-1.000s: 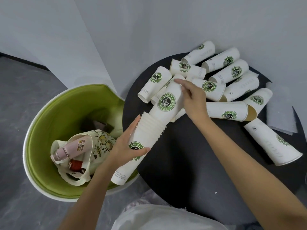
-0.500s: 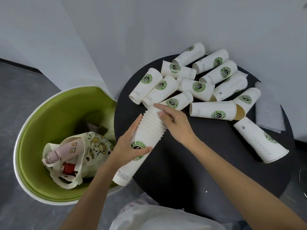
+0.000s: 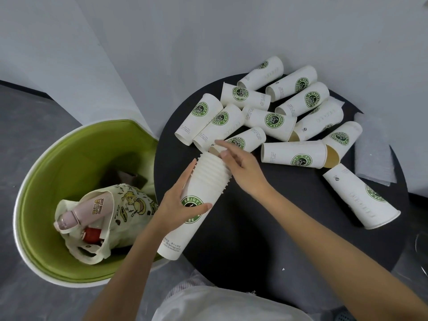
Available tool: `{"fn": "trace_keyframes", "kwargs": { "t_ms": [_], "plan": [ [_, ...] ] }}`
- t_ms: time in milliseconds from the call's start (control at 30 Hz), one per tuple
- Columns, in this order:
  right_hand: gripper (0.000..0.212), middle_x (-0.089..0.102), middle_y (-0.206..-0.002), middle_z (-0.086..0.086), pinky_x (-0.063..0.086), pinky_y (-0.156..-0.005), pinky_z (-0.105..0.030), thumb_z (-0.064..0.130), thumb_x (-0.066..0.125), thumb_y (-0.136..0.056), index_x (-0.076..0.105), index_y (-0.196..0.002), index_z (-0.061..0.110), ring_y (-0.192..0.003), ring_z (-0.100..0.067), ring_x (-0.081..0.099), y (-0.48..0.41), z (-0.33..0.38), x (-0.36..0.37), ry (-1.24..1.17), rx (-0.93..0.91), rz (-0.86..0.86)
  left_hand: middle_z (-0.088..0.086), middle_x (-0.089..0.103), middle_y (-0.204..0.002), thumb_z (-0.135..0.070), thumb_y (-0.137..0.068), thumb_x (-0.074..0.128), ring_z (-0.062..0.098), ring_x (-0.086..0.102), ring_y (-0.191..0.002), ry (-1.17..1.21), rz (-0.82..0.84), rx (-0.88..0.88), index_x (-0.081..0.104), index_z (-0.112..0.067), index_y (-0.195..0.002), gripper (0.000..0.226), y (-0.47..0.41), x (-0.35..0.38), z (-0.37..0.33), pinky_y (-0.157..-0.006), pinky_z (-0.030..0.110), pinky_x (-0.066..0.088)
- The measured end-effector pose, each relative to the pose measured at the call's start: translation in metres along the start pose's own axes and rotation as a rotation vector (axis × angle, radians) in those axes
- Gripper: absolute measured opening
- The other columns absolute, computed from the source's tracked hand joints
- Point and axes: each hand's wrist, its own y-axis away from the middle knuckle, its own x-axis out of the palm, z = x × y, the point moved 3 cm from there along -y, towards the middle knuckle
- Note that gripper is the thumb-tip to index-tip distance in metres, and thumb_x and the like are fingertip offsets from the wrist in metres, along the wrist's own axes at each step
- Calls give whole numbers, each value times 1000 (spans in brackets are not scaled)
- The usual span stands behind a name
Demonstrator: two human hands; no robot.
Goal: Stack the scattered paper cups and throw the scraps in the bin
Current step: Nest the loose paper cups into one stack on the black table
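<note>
The stack (image 3: 199, 198) has grown by one; the right hand (image 3: 240, 167) has left its rim and now stretches its fingers toward the nearest loose cup (image 3: 245, 140).

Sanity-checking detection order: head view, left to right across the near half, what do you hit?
Green bin → tote bag inside it → left hand gripping the cup stack → right hand → lone cup lying far right.

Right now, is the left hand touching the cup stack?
Touching. The head view shows the left hand wrapped round the cup stack, thumb lying across its green logo.
</note>
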Motion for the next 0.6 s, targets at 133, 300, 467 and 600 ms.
{"fn": "trace_keyframes", "kwargs": {
  "t_ms": [133,300,467,600],
  "plan": [
    [43,60,-109,1,40,-98,-27,17,57,-92,49,-134,21,-105,-10,53,-33,-22,-13,273,-50,26,-61,33,-117,-21,-75,82,-29,41,-108,-20,-19,-33,14,-56,-145,104,-1,-5,5,-81,-4,37],
    [83,37,-145,-2,25,-112,-45,29,75,-76,30,-146,27,-137,-20,28,-62,-46,-14,750,-124,290,-52,37,-121,-19,-75,82,-30,42,-106,-36,-63,-50,15,-57,-142,101,-2,-12,10,-79,-5,37],
    [96,26,-151,-1,15,-115,-45,31,77,-74,17,-149,26,-143,-21,15,-72,-57,-4,1023,-234,465,-46,37,-125,-21,-75,83,-27,43,-110,-48,-90,-50,16,-57,-143,102,-4,-20,15,-81,-3,39],
    [98,26,-150,-3,18,-113,-47,28,76,-73,14,-150,27,-140,-22,21,-76,-66,-3,1147,-333,495,-40,40,-131,-23,-74,83,-20,48,-111,-31,-68,-66,16,-55,-147,104,-5,-22,20,-83,7,44]
  ]
}}
